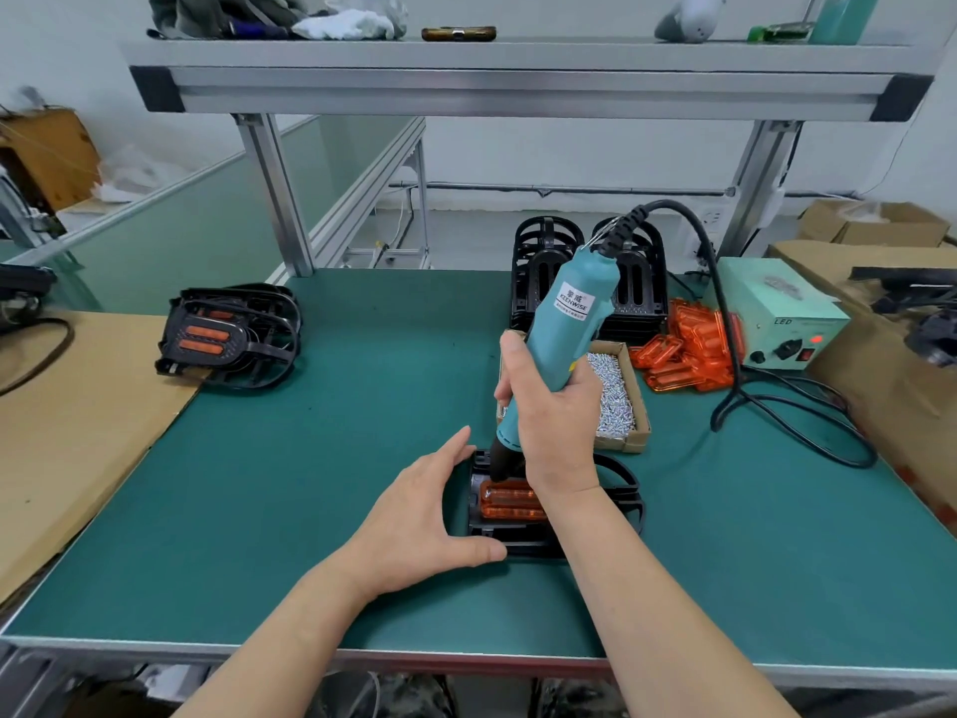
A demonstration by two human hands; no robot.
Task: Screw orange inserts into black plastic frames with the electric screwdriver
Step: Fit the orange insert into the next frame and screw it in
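The right hand is gripping the electric screwdriver around its lower body, fingers wrapped tight, and is holding it tilted with the tip coming down at the far left end of the orange insert; the grip low on the tool is likely giving steadier aim at the screw hole, though the tip itself is hidden. The insert is sitting in the black frame, which is lying flat on the green mat close to the table's near edge. The left hand is lying open, fingers straight along the frame's left side and thumb touching its near edge; it seems to be bracing the frame against twisting under the driver. The screw box, loose inserts and empty frames are waiting on the right, near the working hand; finished frames are lying well apart on the left, likely to separate done from undone.
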